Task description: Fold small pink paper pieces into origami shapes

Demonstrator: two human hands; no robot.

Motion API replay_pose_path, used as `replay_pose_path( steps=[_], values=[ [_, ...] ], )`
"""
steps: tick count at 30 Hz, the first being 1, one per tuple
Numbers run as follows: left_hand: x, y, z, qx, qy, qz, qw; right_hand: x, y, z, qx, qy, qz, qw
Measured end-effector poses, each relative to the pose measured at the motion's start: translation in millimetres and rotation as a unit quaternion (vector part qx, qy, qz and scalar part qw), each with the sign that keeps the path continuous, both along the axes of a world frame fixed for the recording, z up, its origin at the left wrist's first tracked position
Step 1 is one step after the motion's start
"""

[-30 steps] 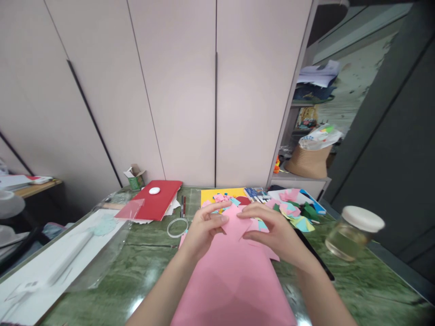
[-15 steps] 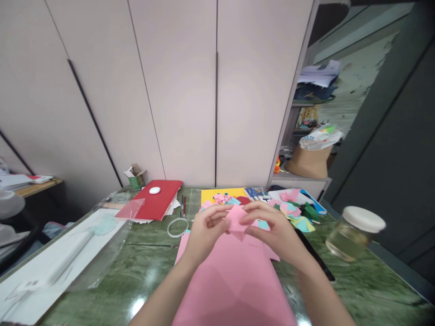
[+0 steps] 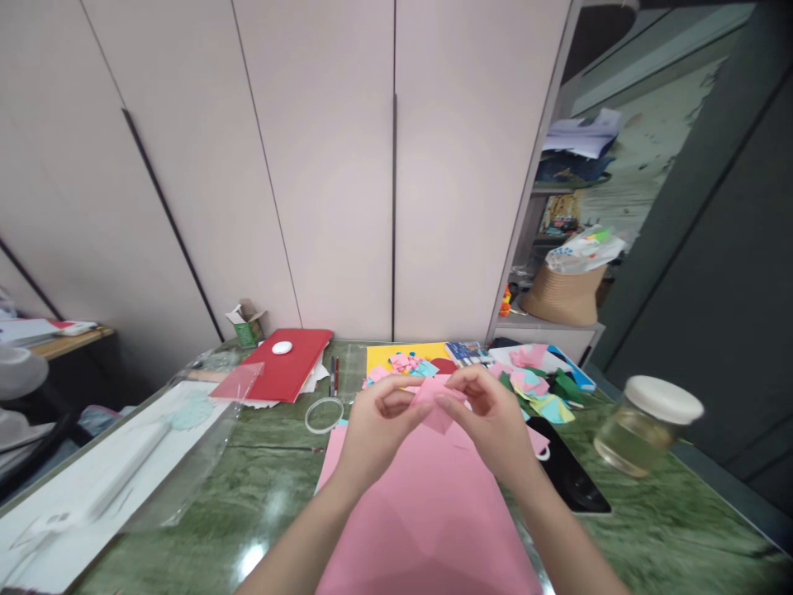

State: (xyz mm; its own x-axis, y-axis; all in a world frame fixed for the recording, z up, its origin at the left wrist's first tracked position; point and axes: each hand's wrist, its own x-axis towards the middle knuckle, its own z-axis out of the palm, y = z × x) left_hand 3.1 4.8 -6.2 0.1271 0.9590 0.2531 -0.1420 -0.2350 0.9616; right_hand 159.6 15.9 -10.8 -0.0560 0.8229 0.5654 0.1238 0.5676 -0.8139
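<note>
A small folded piece of pink paper (image 3: 439,417) is held up between my two hands, over the large pink sheet (image 3: 427,512). My left hand (image 3: 384,421) pinches its left side between thumb and fingers. From the right, my right hand (image 3: 489,413) grips it, with the thumb pressed on its front face. The thumbs lie close together near the middle of the paper. Fingers cover its side edges and most of its back. Just behind my hands lie small pink and blue paper pieces (image 3: 405,362) on a yellow sheet (image 3: 377,357).
On the green table (image 3: 266,487) lie a red folder (image 3: 291,359), a tape ring (image 3: 324,416) and pens (image 3: 334,376). Right of my hands are a black tablet or phone (image 3: 573,475), coloured paper scraps (image 3: 548,409) and a lidded jar (image 3: 644,426). A white board (image 3: 149,471) lies left.
My right hand has moved left and inward on the folded paper, its thumb now near the left thumb. The paper has tilted, and more of the black device shows.
</note>
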Motion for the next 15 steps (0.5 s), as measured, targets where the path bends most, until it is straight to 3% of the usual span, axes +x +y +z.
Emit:
replay_pose_path(
  steps=[8,15],
  values=[
    [-1.3,-0.4,-6.1,0.003,0.022,0.03,0.999,-3.8,-5.0,3.0,-0.019,0.032,0.005,0.999],
    [-0.4,-3.5,-1.8,0.019,0.017,0.021,0.999,-5.4,-6.3,1.5,-0.016,0.043,-0.004,0.999]
  ],
)
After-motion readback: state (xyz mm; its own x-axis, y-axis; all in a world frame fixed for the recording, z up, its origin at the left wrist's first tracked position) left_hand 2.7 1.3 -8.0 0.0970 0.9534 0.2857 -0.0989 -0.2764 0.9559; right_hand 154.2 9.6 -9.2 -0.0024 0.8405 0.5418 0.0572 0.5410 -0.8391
